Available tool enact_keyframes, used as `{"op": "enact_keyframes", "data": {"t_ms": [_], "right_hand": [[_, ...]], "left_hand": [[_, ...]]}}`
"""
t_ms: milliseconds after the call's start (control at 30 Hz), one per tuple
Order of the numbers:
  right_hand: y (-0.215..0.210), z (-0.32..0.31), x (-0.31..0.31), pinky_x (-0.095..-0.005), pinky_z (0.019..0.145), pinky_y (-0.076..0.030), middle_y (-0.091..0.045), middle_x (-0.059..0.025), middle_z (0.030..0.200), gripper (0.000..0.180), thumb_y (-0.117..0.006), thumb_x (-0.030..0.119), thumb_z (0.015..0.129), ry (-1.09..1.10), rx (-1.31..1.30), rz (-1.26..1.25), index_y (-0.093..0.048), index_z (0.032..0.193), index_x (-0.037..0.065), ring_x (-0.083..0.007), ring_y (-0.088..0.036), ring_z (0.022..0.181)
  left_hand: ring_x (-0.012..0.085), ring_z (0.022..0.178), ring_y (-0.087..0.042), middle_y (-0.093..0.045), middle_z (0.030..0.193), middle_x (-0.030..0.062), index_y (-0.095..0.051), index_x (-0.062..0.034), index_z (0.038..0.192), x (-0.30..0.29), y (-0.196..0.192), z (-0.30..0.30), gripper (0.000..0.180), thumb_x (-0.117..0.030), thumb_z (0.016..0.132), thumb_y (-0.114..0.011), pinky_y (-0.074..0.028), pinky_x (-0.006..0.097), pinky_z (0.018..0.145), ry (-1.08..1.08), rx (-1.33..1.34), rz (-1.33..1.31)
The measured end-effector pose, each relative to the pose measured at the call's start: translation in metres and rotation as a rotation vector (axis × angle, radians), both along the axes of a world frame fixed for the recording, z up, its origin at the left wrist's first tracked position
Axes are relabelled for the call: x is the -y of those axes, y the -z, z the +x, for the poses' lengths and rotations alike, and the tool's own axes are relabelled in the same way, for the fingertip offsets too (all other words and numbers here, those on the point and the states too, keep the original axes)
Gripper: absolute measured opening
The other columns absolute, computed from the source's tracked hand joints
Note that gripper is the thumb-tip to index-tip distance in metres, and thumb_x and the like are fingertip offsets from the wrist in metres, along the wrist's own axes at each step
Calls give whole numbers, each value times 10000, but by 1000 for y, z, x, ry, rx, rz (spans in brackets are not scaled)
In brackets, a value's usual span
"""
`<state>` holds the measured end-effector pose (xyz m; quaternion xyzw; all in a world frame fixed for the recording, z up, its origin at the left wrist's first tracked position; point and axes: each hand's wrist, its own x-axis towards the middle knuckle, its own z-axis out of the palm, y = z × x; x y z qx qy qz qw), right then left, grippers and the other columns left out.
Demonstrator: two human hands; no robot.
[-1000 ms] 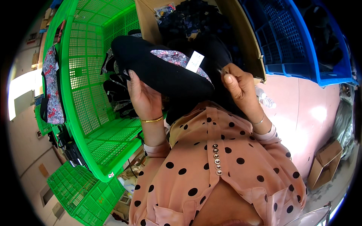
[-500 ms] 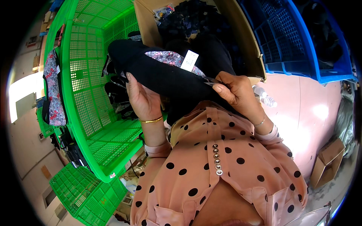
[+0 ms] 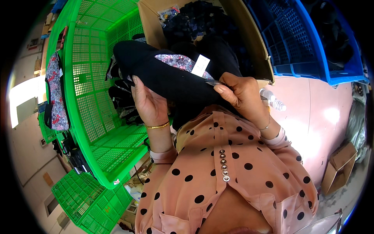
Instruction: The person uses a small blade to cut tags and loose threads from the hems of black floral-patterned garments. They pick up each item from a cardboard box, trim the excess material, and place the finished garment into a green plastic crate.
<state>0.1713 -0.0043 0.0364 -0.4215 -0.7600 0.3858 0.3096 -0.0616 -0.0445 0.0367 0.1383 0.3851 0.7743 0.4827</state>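
Note:
My left hand [image 3: 151, 106] is closed on a black fabric piece [image 3: 156, 76], thumb on the near side and fingers mostly hidden beneath it. The piece has a strip of grey and pink floral cloth [image 3: 175, 62] and a white label [image 3: 200, 65] sticking up from it. In my right hand [image 3: 246, 96] is a small pair of thread snips [image 3: 211, 82], gripped between thumb and fingers. Their pointed metal tips lie at the fabric's right end, close below the label. Most of the snips is hidden in my palm.
To the left stands a large green crate [image 3: 97, 146] with more black and floral pieces [image 3: 124, 97]; one floral piece [image 3: 57, 93] hangs over its rim. Ahead is a cardboard box [image 3: 255, 39] of dark scraps. A blue crate [image 3: 296, 46] and clear bottle [image 3: 277, 104] are at right.
The fabric piece and its label have shifted slightly to the right. The snips' blades stood apart before and now look closed together, with my right hand slightly farther left.

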Motion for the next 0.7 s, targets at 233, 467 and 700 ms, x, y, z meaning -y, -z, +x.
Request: {"op": "enact_keyframes", "data": {"t_ms": [233,467,700], "right_hand": [[-2,10,-5,-279,554,-402,-532,-37,669,412,-540,397,973,64,-486,-392,-549,790,27,-118,-471,618],[-13,-7,-3,-359,616,-524,-624,-116,779,437,-773,366,769,-30,49,117,-588,1020,60,-280,-658,693],[22,-8,-3,-373,580,-506,-617,-107,753,224,-689,99,765,-59,-81,285,-579,960,80,-281,-647,670]], "left_hand": [[235,1221,-531,-539,1356,95,-460,-49,1371,-2,-3,0,411,-265,1021,-452,-408,434,1056,3,-32,-10],[226,1192,-543,-554,1322,98,-489,-34,1340,1,0,0,406,-285,1026,-431,-442,396,1008,117,19,-14],[204,1020,-594,-603,1117,85,-551,-13,1158,-12,1,6,291,-245,995,-488,-484,354,907,143,-150,-124]]}}
